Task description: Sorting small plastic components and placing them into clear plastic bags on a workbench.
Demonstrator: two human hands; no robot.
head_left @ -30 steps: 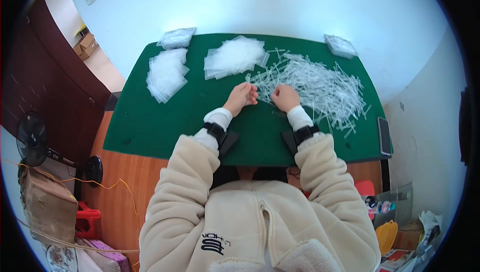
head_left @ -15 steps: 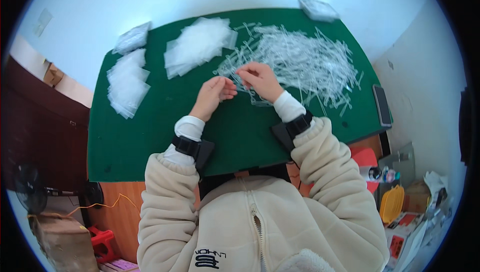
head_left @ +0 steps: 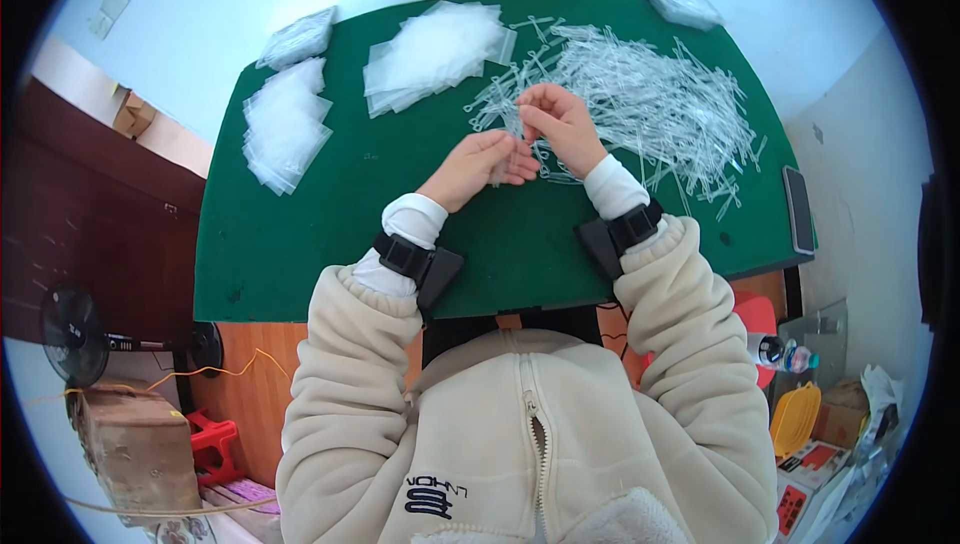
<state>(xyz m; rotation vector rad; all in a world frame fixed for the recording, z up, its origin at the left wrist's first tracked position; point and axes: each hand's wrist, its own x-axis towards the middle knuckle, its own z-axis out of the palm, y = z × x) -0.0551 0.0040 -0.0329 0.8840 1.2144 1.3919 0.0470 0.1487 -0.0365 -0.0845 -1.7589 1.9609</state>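
A person in a cream fleece jacket sits at a green tabletop [head_left: 300,244], both hands raised together just above its middle. The left hand [head_left: 478,166] and the right hand [head_left: 560,124] meet fingertip to fingertip, pinching between them a few thin clear plastic sticks [head_left: 505,129]; the fingers of both are curled closed on these pieces, though how many they hold is too small to tell. Black bands with small black units sit on both wrists over white cuffs. Just beyond and to the right of the hands lies a wide loose heap of the same clear sticks [head_left: 650,104], spread across the far right part of the tabletop. To the far left of the hands rest stacks of small clear plastic bags: one fanned pile [head_left: 435,49] near the far edge, another [head_left: 285,124] toward the left edge, and a smaller packet [head_left: 298,37] at the far left corner. A further packet [head_left: 680,2] sits at the far right corner. A dark phone [head_left: 798,209] lies at the right edge.
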